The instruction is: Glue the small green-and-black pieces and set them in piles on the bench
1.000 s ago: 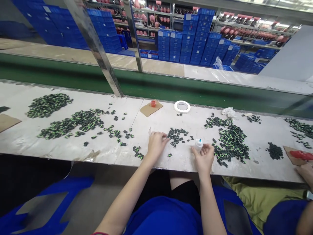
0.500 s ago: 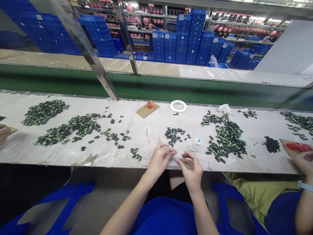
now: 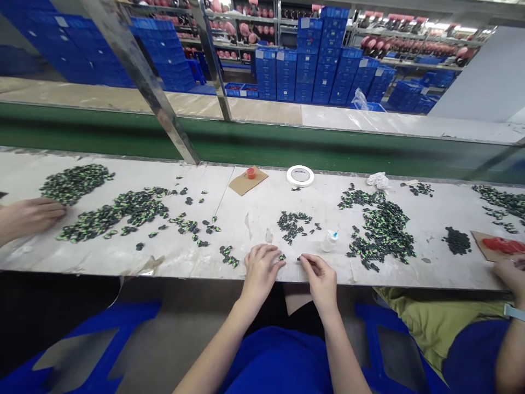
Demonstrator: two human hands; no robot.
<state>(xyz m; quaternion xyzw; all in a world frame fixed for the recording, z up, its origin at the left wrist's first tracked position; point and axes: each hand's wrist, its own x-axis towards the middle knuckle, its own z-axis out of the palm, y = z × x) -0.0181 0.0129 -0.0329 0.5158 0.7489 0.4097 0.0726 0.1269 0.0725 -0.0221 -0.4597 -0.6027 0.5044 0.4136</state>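
Both my hands rest at the front edge of the white worktable (image 3: 254, 208). My left hand (image 3: 262, 268) has its fingers curled, its fingertips pinching a small green-and-black piece (image 3: 281, 256). My right hand (image 3: 320, 276) is closed in a pinch on a small dark piece (image 3: 302, 258). The two hands are a few centimetres apart. Just beyond them lies a small pile of dark pieces (image 3: 293, 224). A small white glue bottle (image 3: 329, 241) with a blue tip stands to the right of my right hand.
A large heap of green-and-black pieces (image 3: 381, 230) lies right of the bottle, with more heaps (image 3: 123, 210) to the left. A tape roll (image 3: 300, 175) and cardboard with a red cap (image 3: 247, 179) sit at the back. Co-workers' hands (image 3: 28, 216) (image 3: 508, 273) work on either side.
My right hand let go of the glue bottle and came left to meet my left hand at the table's front edge. A co-worker's hand has come in at the left.
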